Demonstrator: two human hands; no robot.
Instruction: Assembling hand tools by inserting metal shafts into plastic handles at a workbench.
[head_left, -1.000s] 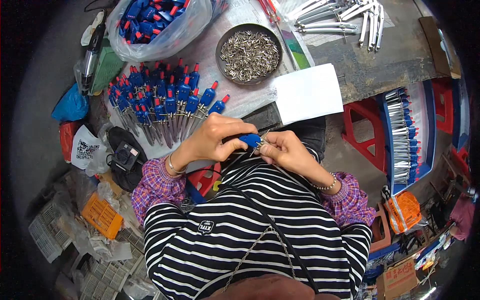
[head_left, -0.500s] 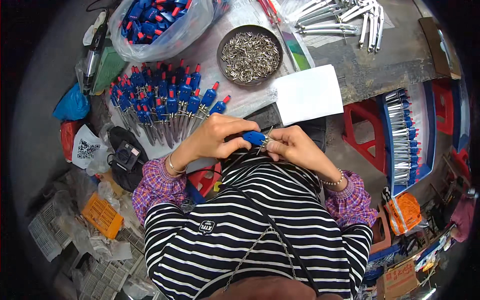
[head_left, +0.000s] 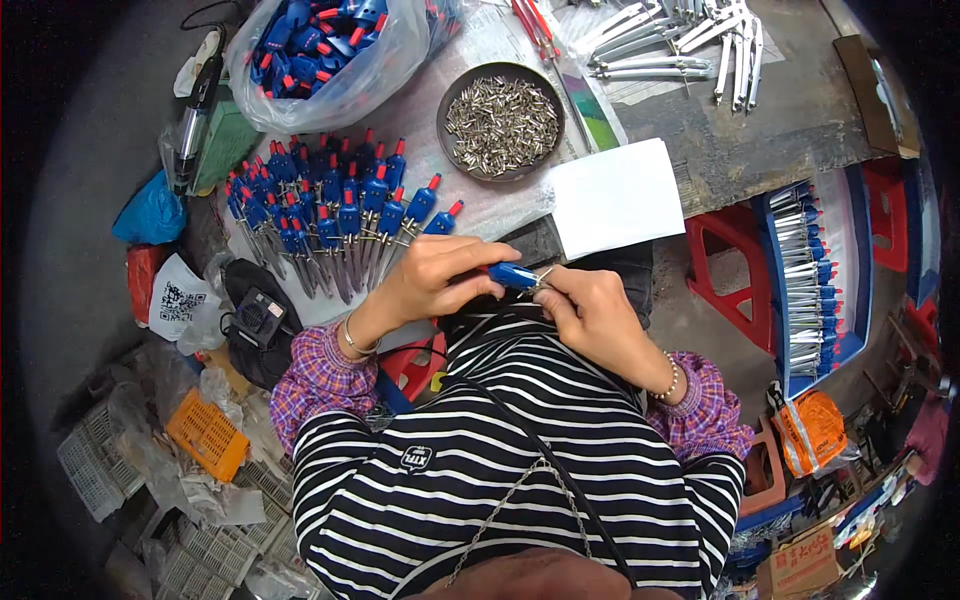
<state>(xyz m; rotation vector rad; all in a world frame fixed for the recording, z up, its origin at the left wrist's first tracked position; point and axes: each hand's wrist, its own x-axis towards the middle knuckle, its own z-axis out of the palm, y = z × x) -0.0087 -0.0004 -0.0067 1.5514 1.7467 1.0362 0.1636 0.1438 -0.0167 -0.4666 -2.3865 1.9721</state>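
Over my lap, my left hand [head_left: 445,280] pinches the left end of a blue compass head [head_left: 511,274] between thumb and fingers. From its right end thin metal parts stick out, and my right hand [head_left: 598,315] grips these with thumb and forefinger; their exact shape is too small to make out. Just beyond my left hand lies a cluster of drawing compasses [head_left: 348,215] with blue heads, red tips and metal legs. Farther off, a dark round bowl [head_left: 444,118] holds many small metal pins [head_left: 502,122].
A clear plastic bag [head_left: 340,112] of blue heads stands at the far left. White paper [head_left: 618,200] lies right of the bowl, with silvery metal legs [head_left: 655,68] behind. At right, a blue tray [head_left: 852,335] of compasses sits near red stools [head_left: 735,270].
The blue head has turned in my fingers and now shows a narrower side. My right hand has shifted its grip slightly. My view has tilted a little.
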